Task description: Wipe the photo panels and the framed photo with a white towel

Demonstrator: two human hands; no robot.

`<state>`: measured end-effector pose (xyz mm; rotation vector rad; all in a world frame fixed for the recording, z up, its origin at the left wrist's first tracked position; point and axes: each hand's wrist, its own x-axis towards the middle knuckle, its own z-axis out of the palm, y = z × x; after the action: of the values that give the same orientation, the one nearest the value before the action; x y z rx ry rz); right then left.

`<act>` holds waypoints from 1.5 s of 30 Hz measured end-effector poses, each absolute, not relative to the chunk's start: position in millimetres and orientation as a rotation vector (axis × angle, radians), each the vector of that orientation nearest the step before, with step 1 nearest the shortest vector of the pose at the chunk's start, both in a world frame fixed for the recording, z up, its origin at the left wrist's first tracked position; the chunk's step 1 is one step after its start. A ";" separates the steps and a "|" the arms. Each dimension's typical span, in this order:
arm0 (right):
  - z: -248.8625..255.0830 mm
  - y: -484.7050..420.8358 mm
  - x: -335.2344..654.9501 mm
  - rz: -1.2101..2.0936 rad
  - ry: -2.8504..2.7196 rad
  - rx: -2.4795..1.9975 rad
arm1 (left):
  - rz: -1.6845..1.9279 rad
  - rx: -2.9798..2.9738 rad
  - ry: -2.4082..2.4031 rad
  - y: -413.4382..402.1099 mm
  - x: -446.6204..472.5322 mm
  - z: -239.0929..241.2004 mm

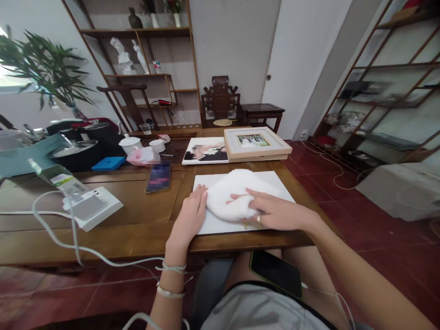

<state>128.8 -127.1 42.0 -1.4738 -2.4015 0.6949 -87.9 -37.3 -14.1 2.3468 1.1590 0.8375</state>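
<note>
Cloth [228, 188] grasped by right hand [275, 210], left hand [192, 213] unclenched, board [209, 225] just inside table edge [237, 240]

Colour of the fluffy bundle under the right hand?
White, no pattern visible; the fluffy bundle shows best in the head view.

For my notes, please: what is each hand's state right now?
Left hand: open, at the left edge of the white cloth.
Right hand: partly closed, holding its bunched part.

White fluffy bundle [232, 210] on white board [210, 225]
</note>
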 end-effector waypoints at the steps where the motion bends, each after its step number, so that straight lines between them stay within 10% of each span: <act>1: 41.7 -119.3 130.6 0.675 -2.370 -1.524 | 0.835 2.365 1.157 -36.1 -88.2 -15.5; 17: 46.9 -21.6 81.3 0.336 -2.450 -1.644 | 0.863 2.399 1.178 -33.4 -87.9 -17.0; 45: 21.9 -141.9 195.6 0.213 -2.141 -2.037 | 0.868 2.400 1.172 -32.7 -88.1 -20.8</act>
<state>195.6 -141.9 21.9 -2.0370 -2.1413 0.2132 -88.1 -32.7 -20.8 2.3999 1.1717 0.8680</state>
